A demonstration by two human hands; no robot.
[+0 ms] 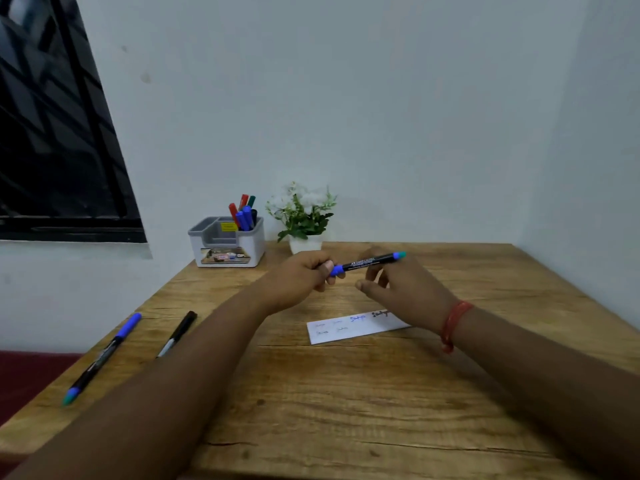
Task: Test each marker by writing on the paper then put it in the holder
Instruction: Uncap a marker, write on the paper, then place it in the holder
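A black marker (367, 263) with a blue cap end and a teal tip end is held level above the wooden table (346, 393). My left hand (301, 277) pinches its blue end. My right hand (401, 285) sits just behind and under the barrel, fingers loosely curled; whether they touch it I cannot tell. Below lies a white paper strip (349, 329) with blue and black scribbles. A blue-capped marker (104, 356) and a black marker (177, 333) lie at the table's left. The grey and white holder (227, 245) at the back holds several red, blue and green markers.
A small white pot with a green plant (304, 216) stands right of the holder, against the wall. A dark window (52, 133) fills the upper left. The table's left edge runs beside the two loose markers. A red thread circles my right wrist.
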